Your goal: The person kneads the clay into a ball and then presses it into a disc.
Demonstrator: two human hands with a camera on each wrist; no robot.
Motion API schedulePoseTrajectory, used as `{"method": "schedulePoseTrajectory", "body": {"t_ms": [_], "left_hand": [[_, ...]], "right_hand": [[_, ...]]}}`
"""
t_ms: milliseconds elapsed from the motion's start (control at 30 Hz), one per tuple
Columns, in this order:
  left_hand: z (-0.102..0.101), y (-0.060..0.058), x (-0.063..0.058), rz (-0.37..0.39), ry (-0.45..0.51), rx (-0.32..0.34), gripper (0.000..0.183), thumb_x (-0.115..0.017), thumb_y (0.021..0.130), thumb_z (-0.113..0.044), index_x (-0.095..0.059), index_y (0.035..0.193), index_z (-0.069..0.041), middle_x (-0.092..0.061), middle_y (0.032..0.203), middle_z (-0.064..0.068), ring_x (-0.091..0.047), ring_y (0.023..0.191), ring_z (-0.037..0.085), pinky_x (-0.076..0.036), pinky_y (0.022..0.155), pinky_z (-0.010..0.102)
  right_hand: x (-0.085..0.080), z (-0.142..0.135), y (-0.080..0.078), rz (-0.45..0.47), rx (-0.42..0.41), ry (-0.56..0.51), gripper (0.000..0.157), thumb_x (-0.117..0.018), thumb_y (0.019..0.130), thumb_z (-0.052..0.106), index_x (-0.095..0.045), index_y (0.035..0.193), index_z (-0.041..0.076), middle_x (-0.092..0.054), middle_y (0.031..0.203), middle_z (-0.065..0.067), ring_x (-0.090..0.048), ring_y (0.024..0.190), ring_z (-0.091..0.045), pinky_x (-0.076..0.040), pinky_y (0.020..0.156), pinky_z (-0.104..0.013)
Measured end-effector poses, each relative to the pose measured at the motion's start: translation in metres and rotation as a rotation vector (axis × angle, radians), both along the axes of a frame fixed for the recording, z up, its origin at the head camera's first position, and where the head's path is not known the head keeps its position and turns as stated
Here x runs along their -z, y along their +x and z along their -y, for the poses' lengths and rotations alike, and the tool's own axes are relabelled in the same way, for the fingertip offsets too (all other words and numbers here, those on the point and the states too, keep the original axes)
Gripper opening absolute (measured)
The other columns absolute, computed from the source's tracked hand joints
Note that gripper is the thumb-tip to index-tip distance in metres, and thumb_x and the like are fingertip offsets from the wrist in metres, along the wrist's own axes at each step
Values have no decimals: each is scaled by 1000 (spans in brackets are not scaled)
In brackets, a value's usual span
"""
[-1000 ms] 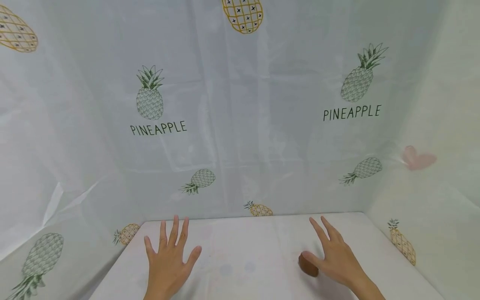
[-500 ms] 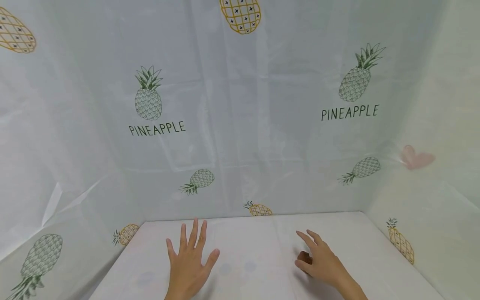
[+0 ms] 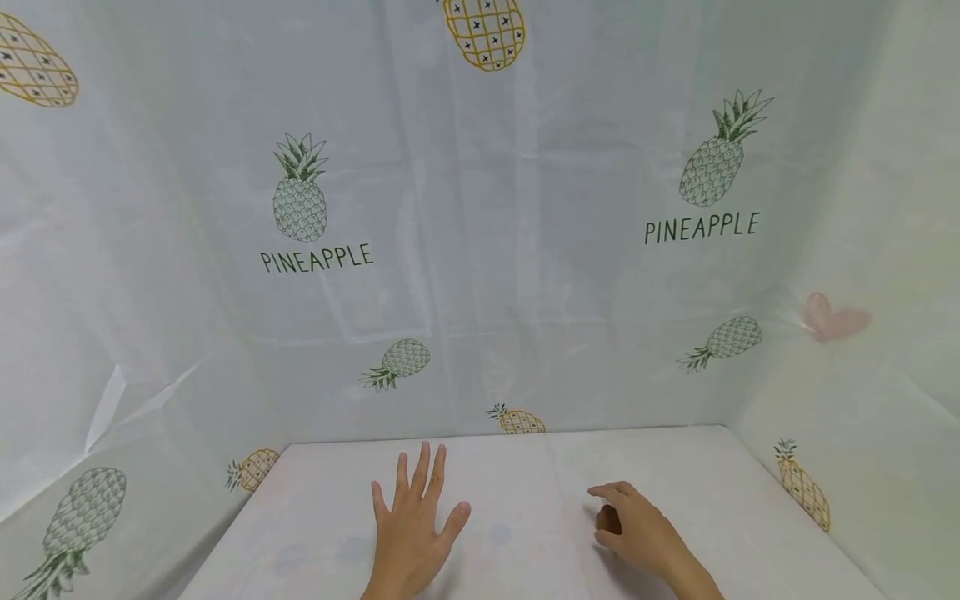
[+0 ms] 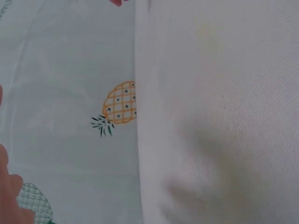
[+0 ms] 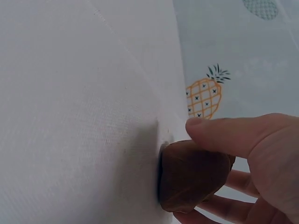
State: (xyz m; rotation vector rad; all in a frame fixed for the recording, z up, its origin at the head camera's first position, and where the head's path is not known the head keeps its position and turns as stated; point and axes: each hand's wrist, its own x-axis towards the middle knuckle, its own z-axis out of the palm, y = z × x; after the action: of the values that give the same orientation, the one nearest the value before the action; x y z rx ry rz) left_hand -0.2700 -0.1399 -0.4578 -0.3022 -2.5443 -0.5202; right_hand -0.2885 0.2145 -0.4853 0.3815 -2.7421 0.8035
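Observation:
My left hand [image 3: 411, 537] hovers over the white table, palm down with fingers and thumb spread, holding nothing. In the left wrist view only bits of its fingers [image 4: 8, 191] show at the edge. My right hand [image 3: 647, 533] curls round a brown, stone-like lump [image 3: 609, 519] on the right half of the table. Seen from the right wrist, the lump [image 5: 194, 175] is smooth with blunt facets and stands close against the tabletop. My thumb lies along one side of it and the other fingers bend behind the opposite side, partly hidden by it.
The white tabletop [image 3: 510, 483] has faint coloured spots and ends at a back edge. Pale curtain sheets [image 3: 480, 250] printed with pineapples hang behind it and on both sides. Both hands cast shadows on the table.
My left hand has moved to the right, fingers still spread. My right hand has shifted a little left, and its fingers have curled from nearly straight round the lump, which shows less.

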Motion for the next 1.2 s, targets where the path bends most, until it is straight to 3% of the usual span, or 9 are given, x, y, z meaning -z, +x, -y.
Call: {"method": "schedulePoseTrajectory", "body": {"t_ms": [233, 600, 800, 1033, 1200], "left_hand": [[-9, -5, -1, 42, 50, 26, 85, -50, 103, -70, -26, 171, -25, -20, 177, 2, -12, 162, 46, 1, 116, 84], [-17, -8, -3, 88, 95, 49, 84, -49, 103, -69, -24, 171, -26, -18, 177, 0, -10, 162, 45, 2, 116, 84], [-18, -11, -7, 109, 122, 55, 84, -47, 104, -70, -19, 172, -29, -16, 178, -1, -8, 163, 43, 3, 116, 84], [-18, -10, -16, 92, 298, 140, 77, -50, 109, -56, -15, 172, -32, -13, 178, -2, -4, 163, 42, 6, 115, 84], [-23, -10, -24, 83, 400, 200, 71, -46, 111, -50, -16, 172, -30, -13, 178, -1, -3, 164, 41, 7, 116, 83]], "right_hand": [[0, -2, -1, -4, 0, 52, 39, -91, 80, 9, -75, 114, 20, -68, 102, 10, -59, 92, -9, -56, 81, -37], [-4, -10, -2, -10, -110, -5, 33, -90, 83, 7, -73, 110, 17, -66, 98, 10, -53, 88, -3, -51, 77, -27], [-25, -3, 1, -92, -83, -70, 33, -89, 85, 9, -73, 110, 21, -66, 97, 12, -54, 86, -3, -51, 76, -27], [-52, 11, 0, -124, -147, -236, 31, -85, 91, 10, -72, 117, 19, -70, 102, 7, -63, 88, -6, -59, 74, -26], [-71, 25, 1, -118, -144, -350, 32, -85, 92, 13, -72, 121, 19, -71, 104, 7, -68, 92, -10, -62, 78, -26]]}}
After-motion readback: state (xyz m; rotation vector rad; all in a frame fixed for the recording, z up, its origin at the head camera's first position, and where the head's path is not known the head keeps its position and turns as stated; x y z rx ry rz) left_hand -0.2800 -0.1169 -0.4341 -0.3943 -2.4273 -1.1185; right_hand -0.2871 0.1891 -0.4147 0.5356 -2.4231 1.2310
